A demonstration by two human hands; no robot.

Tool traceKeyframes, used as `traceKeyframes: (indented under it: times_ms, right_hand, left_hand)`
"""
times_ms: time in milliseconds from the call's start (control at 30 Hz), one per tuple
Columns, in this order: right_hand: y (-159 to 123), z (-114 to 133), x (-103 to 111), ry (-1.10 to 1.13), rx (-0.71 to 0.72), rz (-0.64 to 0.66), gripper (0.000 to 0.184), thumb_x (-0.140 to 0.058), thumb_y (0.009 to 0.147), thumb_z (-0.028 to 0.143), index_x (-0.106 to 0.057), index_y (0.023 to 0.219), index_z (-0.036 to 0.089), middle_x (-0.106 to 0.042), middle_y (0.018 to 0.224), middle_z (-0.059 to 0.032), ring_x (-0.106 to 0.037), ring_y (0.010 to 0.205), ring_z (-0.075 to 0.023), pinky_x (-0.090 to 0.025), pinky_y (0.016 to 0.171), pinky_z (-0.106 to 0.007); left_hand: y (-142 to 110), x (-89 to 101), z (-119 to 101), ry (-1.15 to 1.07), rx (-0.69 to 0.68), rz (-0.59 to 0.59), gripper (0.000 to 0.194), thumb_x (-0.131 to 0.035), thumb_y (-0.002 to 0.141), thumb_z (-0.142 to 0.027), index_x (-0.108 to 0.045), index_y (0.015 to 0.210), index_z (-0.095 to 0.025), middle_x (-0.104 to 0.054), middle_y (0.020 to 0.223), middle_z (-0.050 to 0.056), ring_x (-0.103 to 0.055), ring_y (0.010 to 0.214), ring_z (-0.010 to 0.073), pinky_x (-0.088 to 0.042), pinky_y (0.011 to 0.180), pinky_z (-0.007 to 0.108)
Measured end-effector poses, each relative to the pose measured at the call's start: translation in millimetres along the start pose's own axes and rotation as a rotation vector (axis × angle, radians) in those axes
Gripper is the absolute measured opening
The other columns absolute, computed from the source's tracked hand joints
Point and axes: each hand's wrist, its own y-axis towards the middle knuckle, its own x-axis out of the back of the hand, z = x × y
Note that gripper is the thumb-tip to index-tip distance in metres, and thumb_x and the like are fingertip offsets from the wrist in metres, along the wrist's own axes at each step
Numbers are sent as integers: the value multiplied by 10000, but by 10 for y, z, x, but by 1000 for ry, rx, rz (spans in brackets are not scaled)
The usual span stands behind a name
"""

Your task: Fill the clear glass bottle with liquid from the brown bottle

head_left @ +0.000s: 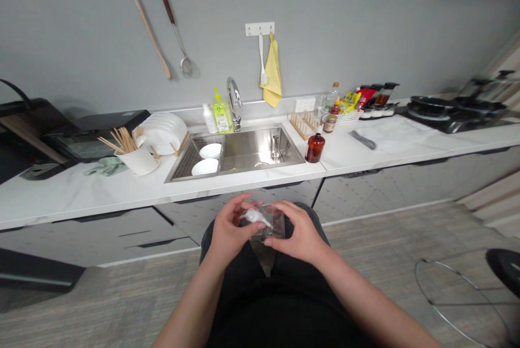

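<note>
Above my lap, my left hand (231, 229) has its fingers and thumb around a white pump head (255, 216), whose narrower end points toward my right hand. My right hand (298, 231) grips a clear plastic package (277, 220) between thumb and fingers. The package lies right behind the pump head; I cannot tell whether the pump head is inside it or in front of it. Ahead on the counter, right of the sink, an amber bottle (315, 148) stands upright with a short dark neck and no pump on it.
Before me runs a white counter (260, 179) with a steel sink (254, 145) holding white bowls (205, 167). Plates (166, 131) and a white cup of chopsticks (140, 161) stand left. A green soap bottle (222, 114) is behind the sink; a condiment basket (349, 115) is right.
</note>
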Motion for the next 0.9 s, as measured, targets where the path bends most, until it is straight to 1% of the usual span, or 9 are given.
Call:
traceKeyframes:
  times_ms: [100,233,333,467,533,600,667,733,900]
  right_hand:
    - [14,-119,-12,240,-50,82,618,-1035,829,531,-792,1342,285,-845,1283,-99,-827,1153,-327,-680,1029,-482]
    - [42,-270,-89,559,-161,261,748,-1011,832,664,-770,1412,258,-858,1344,-111,-845,1218,-334,-686,1065,-480]
    - [61,-344,-165,487,-153,158,736,-1038,809,618,-772,1392,255,-858,1365,-121,-842,1241,-333,-673,1115,-504]
    - [106,-425,-323,300,-159,-7,645,-1058,799,507,-785,1330,263,-864,1305,-118,-851,1177,-323,-690,1097,-516]
    - [143,-461,-421,307,-166,0,659,-1049,818,478,-773,1378,267,-856,1334,-123,-846,1217,-332,-686,1123,-528]
    - [182,-500,-502,330,-165,47,809,-1046,834,466,-697,1542,286,-809,1470,-143,-816,1323,-346,-670,1165,-546]
    - [212,-567,-534,318,-161,92,988,-1040,853,463,-561,1705,319,-707,1641,-169,-764,1427,-357,-654,1193,-564]
    - [221,-691,-499,277,-161,111,1020,-1004,900,456,-480,1768,348,-643,1714,-176,-736,1463,-355,-649,1195,-573]
    - [134,-1243,-204,209,-254,72,692,-859,1020,456,-596,1647,323,-780,1512,-150,-830,1236,-312,-699,1066,-551]
  left_hand:
    - [-35,3,113,-82,40,-15,697,-1101,738,-350,-782,1352,-263,-885,1008,61,-865,1216,382,-702,1009,488]
    - [-65,-19,233,-159,109,-18,691,-1104,730,-386,-810,1341,-254,-899,1029,74,-865,1219,400,-706,1015,511]
    - [-57,0,293,-203,121,-34,725,-1070,797,-407,-766,1441,-272,-894,1114,84,-850,1251,366,-685,1069,506]
    - [-57,103,365,-175,89,25,900,-1090,762,-453,-700,1559,-300,-750,1574,158,-771,1371,346,-637,1163,496]
    - [-61,189,405,-140,123,43,916,-1101,745,-438,-699,1554,-290,-743,1571,161,-762,1370,346,-629,1170,496]
    - [-42,328,444,-121,159,16,901,-1101,740,-432,-706,1534,-272,-800,1438,147,-783,1309,334,-632,1148,486]
    - [22,568,472,-99,162,-86,916,-1111,707,-441,-712,1512,-262,-815,1362,133,-795,1256,322,-639,1120,468]
    - [139,943,478,-40,127,-275,907,-1116,675,-430,-718,1473,-261,-802,1347,119,-791,1242,308,-642,1100,446]
    - [541,2294,412,297,-42,-813,816,-1095,658,-379,-715,1359,-208,-761,1354,93,-748,1208,257,-588,1159,450]
